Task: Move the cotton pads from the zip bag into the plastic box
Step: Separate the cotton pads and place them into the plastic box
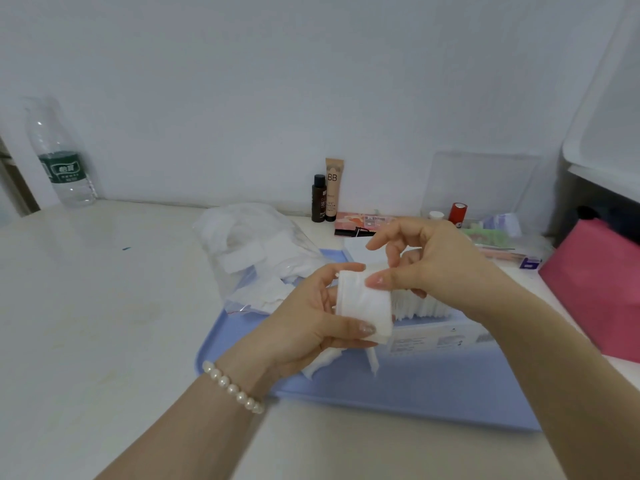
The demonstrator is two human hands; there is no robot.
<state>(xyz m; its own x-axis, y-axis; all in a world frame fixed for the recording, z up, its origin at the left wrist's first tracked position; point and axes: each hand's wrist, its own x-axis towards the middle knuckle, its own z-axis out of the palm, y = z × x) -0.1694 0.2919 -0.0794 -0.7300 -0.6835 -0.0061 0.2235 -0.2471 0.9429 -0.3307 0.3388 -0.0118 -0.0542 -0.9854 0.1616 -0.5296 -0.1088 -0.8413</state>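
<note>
Over the blue tray (398, 393), near the middle of the surface (104, 323), the left hand (304, 327) (a pearl bracelet (232, 388) on its wrist) has its grip clamped on a stack of white cotton pads (365, 308), thumb on the lower edge and fingers curled behind. The right hand (433, 261) pinches the stack's top edge with thumb and forefinger, its other fingers spread apart. Just behind the hands the plastic box (436, 337) stands on the tray with more pads in a row inside, and the zip bag (256, 258) lies at the tray's far left corner, pads showing through it.
</note>
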